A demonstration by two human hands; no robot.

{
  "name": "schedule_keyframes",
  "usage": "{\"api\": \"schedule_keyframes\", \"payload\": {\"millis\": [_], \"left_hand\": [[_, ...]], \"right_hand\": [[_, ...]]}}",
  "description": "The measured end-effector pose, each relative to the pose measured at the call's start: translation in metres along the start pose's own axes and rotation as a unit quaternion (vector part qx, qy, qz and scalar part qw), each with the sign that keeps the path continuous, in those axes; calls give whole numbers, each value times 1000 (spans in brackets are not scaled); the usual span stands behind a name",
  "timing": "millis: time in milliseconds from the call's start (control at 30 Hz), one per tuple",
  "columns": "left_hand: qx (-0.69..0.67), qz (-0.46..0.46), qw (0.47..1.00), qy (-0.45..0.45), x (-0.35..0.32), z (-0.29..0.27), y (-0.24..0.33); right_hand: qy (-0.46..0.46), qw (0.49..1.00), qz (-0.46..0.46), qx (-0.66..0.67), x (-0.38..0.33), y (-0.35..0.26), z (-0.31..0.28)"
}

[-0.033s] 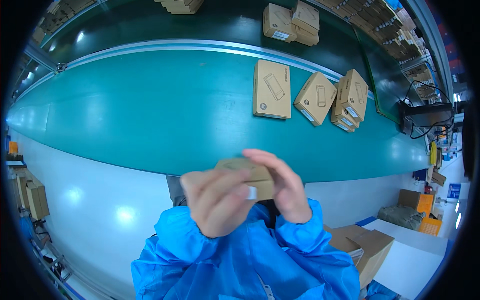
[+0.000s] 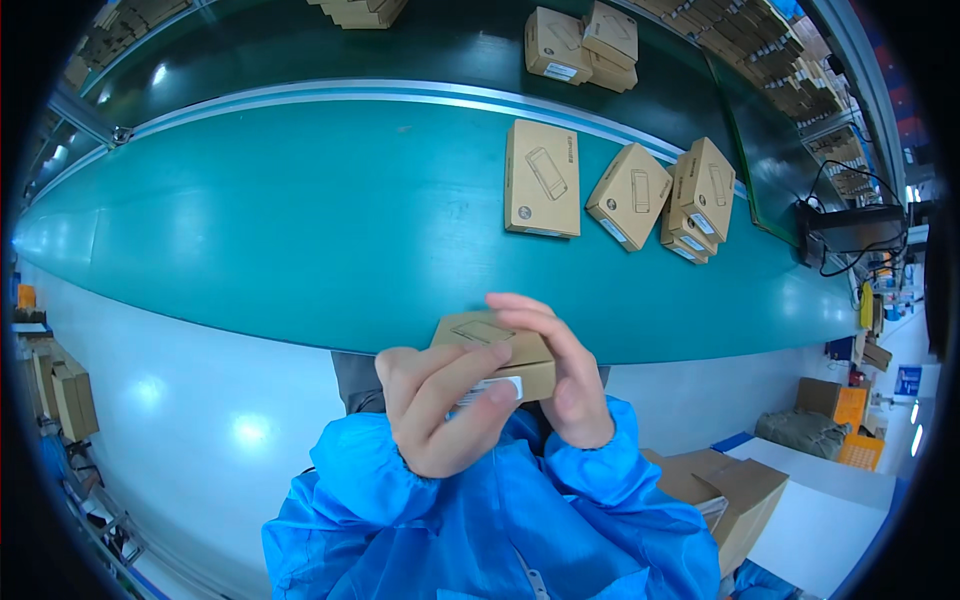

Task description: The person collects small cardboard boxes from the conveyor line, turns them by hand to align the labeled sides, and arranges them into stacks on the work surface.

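A small brown box (image 2: 497, 352) is held up close before the chest, over the near edge of the belt, between both hands. The left hand (image 2: 440, 410) is wrapped around its near side, fingers (image 2: 470, 378) clamped across the white label on the front face; the right hand (image 2: 560, 375) is closed over its right end and top. The box appears shut, and nothing is seen to be put into or taken out of it, so the handling is judged to be midway: the box is picked up and not yet set down.

Four like boxes (image 2: 542, 178) are left lying on the teal belt (image 2: 300, 210) to the far right, two of them stacked and tilted. More boxes (image 2: 585, 40) are seen on a dark green belt beyond it. An open carton (image 2: 725, 495) stands near right on the pale floor (image 2: 180, 400). Stacked cartons (image 2: 65, 395) are seen at the left rim, and a dark device with cables (image 2: 850, 228) at the right.
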State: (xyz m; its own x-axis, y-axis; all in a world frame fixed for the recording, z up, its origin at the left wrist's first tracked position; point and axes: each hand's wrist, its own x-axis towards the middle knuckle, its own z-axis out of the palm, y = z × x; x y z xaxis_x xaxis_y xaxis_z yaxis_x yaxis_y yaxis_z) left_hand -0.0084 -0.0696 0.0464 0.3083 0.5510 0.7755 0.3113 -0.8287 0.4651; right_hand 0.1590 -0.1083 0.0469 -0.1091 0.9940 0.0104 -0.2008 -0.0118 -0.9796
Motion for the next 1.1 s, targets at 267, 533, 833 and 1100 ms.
{"api": "schedule_keyframes", "payload": {"millis": [267, 533, 833, 1100], "left_hand": [[-112, -74, 991, 23, 1, -1, 2], [-125, -109, 984, 58, -4, 1, 9], [-122, -73, 990, 28, -8, 4, 5], [-137, -97, 984, 53, -7, 10, 6]], "right_hand": [[35, 989, -27, 139, 1, 9, 1], [60, 991, -10, 122, -3, 7, 4], [32, 991, -31, 128, -6, 8, -3], [75, 992, -19, 101, -4, 8, -5]]}}
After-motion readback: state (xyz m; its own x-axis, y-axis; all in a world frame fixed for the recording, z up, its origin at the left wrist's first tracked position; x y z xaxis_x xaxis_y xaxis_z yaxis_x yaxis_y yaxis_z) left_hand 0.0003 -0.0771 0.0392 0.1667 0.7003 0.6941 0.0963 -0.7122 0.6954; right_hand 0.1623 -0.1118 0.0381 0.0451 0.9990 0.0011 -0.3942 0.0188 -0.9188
